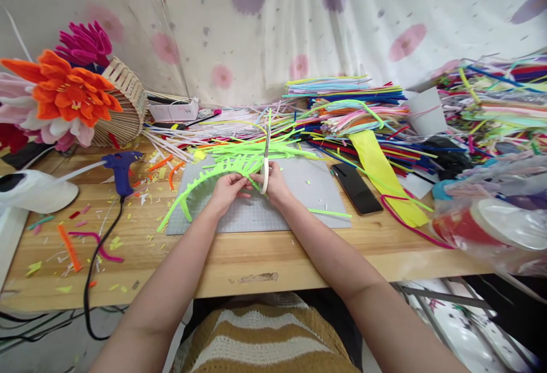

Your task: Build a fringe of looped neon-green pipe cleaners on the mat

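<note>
My left hand (228,192) pinches a neon-green pipe-cleaner strand (192,188) with short side branches, which curves down to the left. Close beside it, my right hand (276,184) has white-handled scissors (265,175) in its grip, blades pointing up and away from me. The fingertips of both hands nearly meet at the green strand; whether the right fingers also pinch it is hard to make out. Beneath them lies a grey cutting mat (299,191). More loose green pipe cleaners (248,150) are heaped just beyond my hands.
A blue glue gun (122,169) with its cord stands left, near pipe-cleaner flowers (74,99) in a wooden basket (123,105). A phone (356,188) and yellow strip (388,176) lie right. Pipe-cleaner bundles (350,105) line the back; scraps litter the left.
</note>
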{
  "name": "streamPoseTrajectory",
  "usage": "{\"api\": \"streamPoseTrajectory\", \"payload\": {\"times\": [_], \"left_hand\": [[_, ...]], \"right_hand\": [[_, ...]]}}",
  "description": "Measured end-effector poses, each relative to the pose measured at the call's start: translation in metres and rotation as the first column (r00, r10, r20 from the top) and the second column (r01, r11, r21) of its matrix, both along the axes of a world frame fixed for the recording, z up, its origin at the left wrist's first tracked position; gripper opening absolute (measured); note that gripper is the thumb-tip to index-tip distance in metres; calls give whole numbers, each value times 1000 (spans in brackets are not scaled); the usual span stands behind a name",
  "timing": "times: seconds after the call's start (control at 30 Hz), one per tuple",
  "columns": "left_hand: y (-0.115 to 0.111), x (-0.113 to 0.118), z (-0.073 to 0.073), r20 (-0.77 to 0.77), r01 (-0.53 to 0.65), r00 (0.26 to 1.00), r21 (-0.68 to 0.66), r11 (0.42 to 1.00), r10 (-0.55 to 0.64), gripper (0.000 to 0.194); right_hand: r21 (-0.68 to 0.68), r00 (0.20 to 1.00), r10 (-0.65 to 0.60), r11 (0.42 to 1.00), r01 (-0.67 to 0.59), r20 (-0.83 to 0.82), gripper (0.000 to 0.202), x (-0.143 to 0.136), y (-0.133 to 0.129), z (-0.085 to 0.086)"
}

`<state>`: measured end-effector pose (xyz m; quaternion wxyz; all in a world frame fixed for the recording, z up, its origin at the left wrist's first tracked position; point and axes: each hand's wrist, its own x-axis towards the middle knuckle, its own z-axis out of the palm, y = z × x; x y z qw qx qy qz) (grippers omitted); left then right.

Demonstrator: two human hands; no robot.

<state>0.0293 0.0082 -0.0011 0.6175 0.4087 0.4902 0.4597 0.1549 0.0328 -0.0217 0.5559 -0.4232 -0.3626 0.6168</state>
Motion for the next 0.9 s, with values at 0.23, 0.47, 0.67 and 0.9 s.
{"api": "streamPoseTrajectory", "payload": {"times": [0.23,0.47,0.67,0.9], "left_hand": [[2,-3,-3,43,14,999,-2,1000,-14,28],[2,-4,-4,39,28,999,-6,1000,-28,28],[3,-3,-5,40,27,999,-14,1000,-27,29],[5,-2,-5,53,43,998,-3,999,-43,30]], "right_hand": [[12,999,31,999,-31,23,56,0,-1,1],[35,991,105,994,-108,79,53,4,-2,3],[63,992,98,993,-103,85,52,6,-3,3],[54,994,105,993,-108,40,53,9,-2,7]]}}
